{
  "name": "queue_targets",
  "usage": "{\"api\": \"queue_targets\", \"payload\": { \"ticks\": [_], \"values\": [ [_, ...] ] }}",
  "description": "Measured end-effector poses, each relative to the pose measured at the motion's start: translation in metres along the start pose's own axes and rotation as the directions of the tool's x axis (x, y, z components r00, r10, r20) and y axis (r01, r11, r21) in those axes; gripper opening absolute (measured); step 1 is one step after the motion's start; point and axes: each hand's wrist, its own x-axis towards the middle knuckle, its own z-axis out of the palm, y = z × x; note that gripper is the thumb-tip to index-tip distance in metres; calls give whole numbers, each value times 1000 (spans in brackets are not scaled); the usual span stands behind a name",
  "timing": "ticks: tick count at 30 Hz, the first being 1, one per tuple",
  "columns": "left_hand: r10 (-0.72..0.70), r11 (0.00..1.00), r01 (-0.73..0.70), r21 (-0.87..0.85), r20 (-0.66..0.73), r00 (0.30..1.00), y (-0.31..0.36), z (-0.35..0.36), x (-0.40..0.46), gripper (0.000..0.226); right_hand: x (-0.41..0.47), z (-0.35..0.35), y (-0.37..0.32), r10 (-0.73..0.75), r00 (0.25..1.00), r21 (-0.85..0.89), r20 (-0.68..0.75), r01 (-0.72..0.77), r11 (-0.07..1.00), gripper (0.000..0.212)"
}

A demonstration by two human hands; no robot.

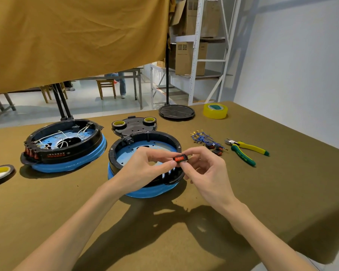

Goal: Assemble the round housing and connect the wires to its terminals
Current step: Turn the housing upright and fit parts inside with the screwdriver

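A round black housing [125,145] with a blue base and blue inner plate stands on the table in front of me, with empty slots in its near right wall. Just above that wall both hands hold a small black rocker switch with a red face [180,159]. My left hand [145,167] pinches its left end, and my right hand [204,171] pinches its right end. A bundle of blue wires with metal terminals [201,137] lies to the right, with several more red switches [215,148] beside it.
A second housing [67,147], wired with white leads and fitted with red switches, sits at the left. Behind are a black lid [134,125] carrying two tape rolls, a round stand base [176,112] and yellow tape [215,111]. Yellow-green pliers [245,151] lie right; a tape roll [0,172] far left.
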Motion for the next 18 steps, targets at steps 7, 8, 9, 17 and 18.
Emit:
{"api": "queue_targets", "payload": {
  "ticks": [7,8,9,17,18],
  "values": [
    [-22,1000,22,16,-6,1000,-2,1,1,25,-5,7,-2,-30,999,-4,25,30,1000,23],
    [-24,1000,24,13,-7,1000,-2,1,1,25,-5,8,-1,-29,999,-2,17,29,1000,23],
    [-23,1000,23,14,-7,1000,-2,0,1,24,-6,8,-1,-24,1000,2,12,24,1000,22],
    [31,999,-29,35,-46,998,-5,5,0,18,-6,2,0,110,994,124,8,-110,986,19],
    [43,997,-40,60,-55,998,-5,7,-1,18,-6,2,0,120,993,111,9,-120,987,19]
  ]
}}
